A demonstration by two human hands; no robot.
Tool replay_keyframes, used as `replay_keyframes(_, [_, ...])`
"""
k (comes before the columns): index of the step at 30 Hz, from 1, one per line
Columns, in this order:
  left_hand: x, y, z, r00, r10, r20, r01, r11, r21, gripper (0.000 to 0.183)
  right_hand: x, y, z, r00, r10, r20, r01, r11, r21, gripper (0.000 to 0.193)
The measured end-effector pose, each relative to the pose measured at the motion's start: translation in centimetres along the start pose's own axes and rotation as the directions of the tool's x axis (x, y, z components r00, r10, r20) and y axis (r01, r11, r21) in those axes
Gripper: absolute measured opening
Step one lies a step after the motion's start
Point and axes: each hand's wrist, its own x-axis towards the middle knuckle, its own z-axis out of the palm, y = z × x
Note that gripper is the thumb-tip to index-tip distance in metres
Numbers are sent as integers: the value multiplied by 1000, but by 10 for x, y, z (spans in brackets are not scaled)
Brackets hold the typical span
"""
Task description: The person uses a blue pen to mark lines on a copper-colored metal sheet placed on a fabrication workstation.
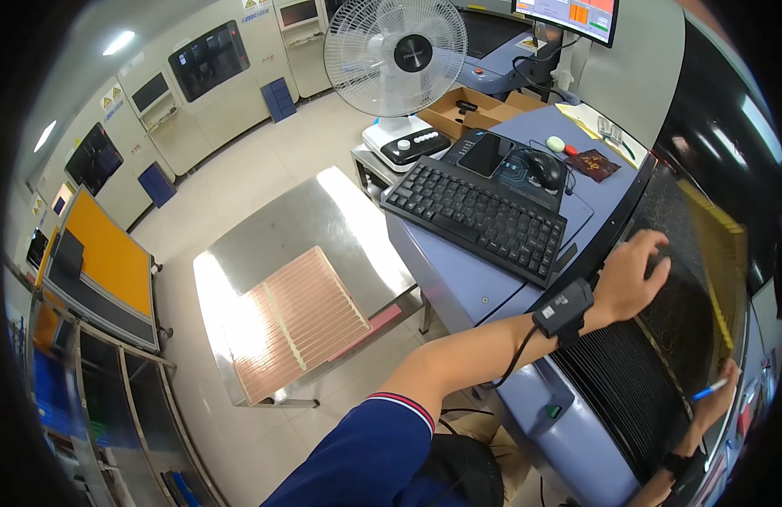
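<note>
Left hand (pixel 626 286): one, above the dark bed (pixel 680 306) of a machine; fingers spread and lightly bent, thumb apart, nothing seen in the grasp; contact with the bed cannot be told. Black strapped device (pixel 564 313) with cable, on the wrist; navy sleeve (pixel 366 448) with red and white trim, on the upper arm.

Right hand (pixel 717 404): one, at the far right, near the lower end of the yellow panel; fingers narrowed around a blue and white pen (pixel 709 390); whether they also touch the panel cannot be told. Dark band on the wrist.

Yellow panel (pixel 714 262): one, bright along its edge, at the right side of the dark bed, just right of the left hand.

Machine (pixel 459 275): lavender-blue body; black pleated cover (pixel 615 389) below the left hand.

On the machine's top: black keyboard (pixel 484 221); behind it, phone (pixel 486 155) and black mouse (pixel 545 171); dark red packet (pixel 594 165) to the right of the mouse.

Beyond: white fan (pixel 412 53); open cardboard box (pixel 446 111); lit screen (pixel 568 15), upper right.

To the left: metal table (pixel 298 203) bearing a copper-coloured striped board (pixel 319 300); orange-faced cart (pixel 116 262); shelf rack (pixel 127 363), lower left.
</note>
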Motion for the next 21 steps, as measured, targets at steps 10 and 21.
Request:
replay_keyframes(10, [-15, -7, 16, 745, 295, 598, -513, 827, 231, 69, -18, -89, -20, 786, 321, 528, -607, 243, 757, 47])
replay_keyframes(21, [-15, -28, 1, 659, -329, 677, -255, 749, 612, 64, -40, -79, -43, 826, 97, 556, -113, 994, -5, 40])
